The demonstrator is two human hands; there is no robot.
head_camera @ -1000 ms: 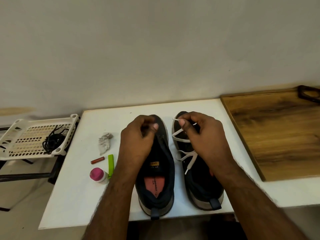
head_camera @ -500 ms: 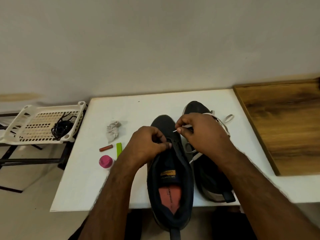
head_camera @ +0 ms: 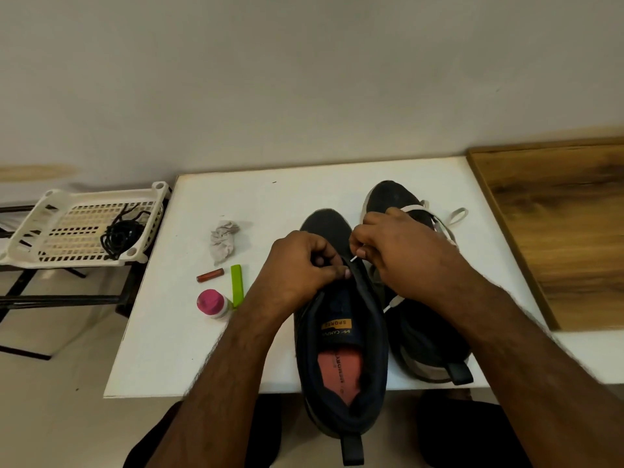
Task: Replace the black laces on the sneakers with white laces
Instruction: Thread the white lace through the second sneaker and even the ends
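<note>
Two dark sneakers stand on the white table (head_camera: 270, 204). The left sneaker (head_camera: 341, 359) has no lace, and its heel hangs over the table's front edge. My left hand (head_camera: 300, 268) grips its upper edge near the eyelets. My right hand (head_camera: 401, 251) pinches the tip of a white lace (head_camera: 355, 259) at that sneaker's right eyelet row. The right sneaker (head_camera: 422, 339) lies behind my right forearm, with a white lace (head_camera: 454, 217) looped loosely over it. The black laces (head_camera: 120, 236) lie bundled in a white plastic basket (head_camera: 40, 217) to the left.
Left of the sneakers lie a crumpled grey tissue (head_camera: 223, 243), a small reddish-brown tube (head_camera: 210, 275), a green strip (head_camera: 237, 289) and a pink-capped bottle (head_camera: 212, 304). A wooden board (head_camera: 557, 231) adjoins the table on the right. A wall stands close behind.
The left sneaker has been drawn toward me, so its heel now overhangs the table edge. My right hand has brought the white lace tip from the right sneaker over to the left one.
</note>
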